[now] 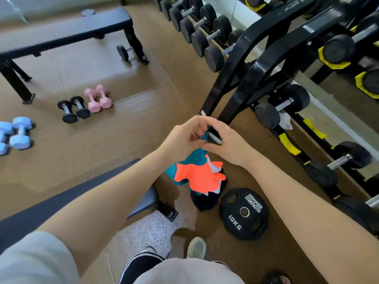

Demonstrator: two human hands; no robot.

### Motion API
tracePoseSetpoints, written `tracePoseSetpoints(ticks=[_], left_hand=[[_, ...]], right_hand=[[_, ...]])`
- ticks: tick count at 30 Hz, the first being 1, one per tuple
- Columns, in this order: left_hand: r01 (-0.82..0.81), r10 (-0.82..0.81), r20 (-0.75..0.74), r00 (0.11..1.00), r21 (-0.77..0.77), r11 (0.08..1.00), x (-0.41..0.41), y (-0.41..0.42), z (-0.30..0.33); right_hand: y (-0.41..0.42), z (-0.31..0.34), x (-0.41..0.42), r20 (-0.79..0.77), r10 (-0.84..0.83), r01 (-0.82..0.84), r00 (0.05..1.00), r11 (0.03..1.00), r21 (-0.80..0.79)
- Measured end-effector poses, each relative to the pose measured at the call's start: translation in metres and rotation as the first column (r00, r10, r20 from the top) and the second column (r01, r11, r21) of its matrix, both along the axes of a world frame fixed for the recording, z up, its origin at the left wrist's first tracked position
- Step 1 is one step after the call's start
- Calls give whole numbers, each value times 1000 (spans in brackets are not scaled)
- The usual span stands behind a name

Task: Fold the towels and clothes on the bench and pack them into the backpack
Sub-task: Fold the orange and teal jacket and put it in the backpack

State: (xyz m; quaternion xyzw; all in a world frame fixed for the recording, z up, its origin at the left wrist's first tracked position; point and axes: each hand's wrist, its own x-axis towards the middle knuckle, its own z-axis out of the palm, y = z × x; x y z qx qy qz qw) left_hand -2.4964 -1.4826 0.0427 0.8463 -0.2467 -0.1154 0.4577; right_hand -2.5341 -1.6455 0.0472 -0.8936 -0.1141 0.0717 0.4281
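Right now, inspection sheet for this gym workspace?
Surface: brown floor; padded bench at lower left.
Job's things: teal, orange and white garment hanging from both hands; no backpack clearly seen.
Clutter: weight plate, pink dumbbells, blue dumbbells, small black dumbbells.
Hands: left hand and right hand pinch the garment's top.
Cables: nothing seen.
Surroundings: dumbbell rack, second bench.

A black 10 kg weight plate (244, 213) lies flat on the brown floor (131, 128). Two pink dumbbells (98, 98) sit just beside two small black dumbbells (73, 108), with light blue dumbbells (15, 133) farther left. A dumbbell rack (287, 83) fills the right side.
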Motion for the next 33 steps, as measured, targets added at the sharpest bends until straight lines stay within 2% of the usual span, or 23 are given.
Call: tracePoseSetpoints(ticks=[4,6,7,8,9,10,11,12,13,14,16,18,21,23,24,26,28,29,33], left_hand=[[-151,146,-49,988,-120,981,-7,23,-6],[-299,286,-109,952,-148,943,-15,37,-17],[-405,390,-161,907,-69,912,-16,45,-25],[-494,493,-251,833,60,867,-15,53,-33],[-524,551,-415,724,189,831,-15,60,-40],[-496,535,-630,562,261,828,-15,66,-45],[-462,459,-799,389,262,847,-13,71,-49],[-440,368,-896,250,233,867,-11,74,-51],[-420,293,-939,181,195,886,-11,76,-56],[-402,235,-960,151,158,902,-12,77,-60],[-331,227,-956,187,156,931,-16,77,-75],[-325,316,-914,254,227,918,-24,79,-90],[-451,258,-911,323,91,888,-32,93,-101],[-447,222,-883,413,16,895,-34,103,-94],[-423,220,-857,467,2,906,-34,108,-89],[-385,248,-804,541,26,923,-37,117,-78],[-374,244,-801,547,26,927,-44,124,-63],[-355,217,-802,556,6,935,-48,128,-55],[-215,82,-776,625,-70,974,-61,151,-29]], right_hand=[[18,-7,9,20,-25,28,999,991,-131],[25,-13,5,38,-43,46,998,995,-86],[30,-17,2,17,-46,46,999,999,-12],[35,-19,-2,-30,-32,34,999,996,88],[41,-22,-6,-93,-4,21,996,984,179],[47,-26,-9,-151,29,9,988,969,248],[54,-29,-13,-195,64,-7,979,960,281],[61,-33,-17,-228,100,-32,969,958,284],[69,-36,-21,-249,132,-62,960,960,272],[77,-40,-25,-262,155,-85,953,962,258],[92,-47,-34,-287,175,-99,942,961,259],[103,-58,-43,-309,169,-70,936,949,306],[107,-74,-56,-449,222,-81,865,947,312],[101,-80,-62,-570,257,-147,780,962,232],[97,-83,-62,-577,203,-109,791,975,193],[89,-92,-55,-482,-59,121,874,988,99],[85,-95,-45,-310,-279,290,909,957,-10],[86,-93,-41,-270,-272,272,923,961,-37],[110,-82,-30,-250,7,-26,968,997,-72]])
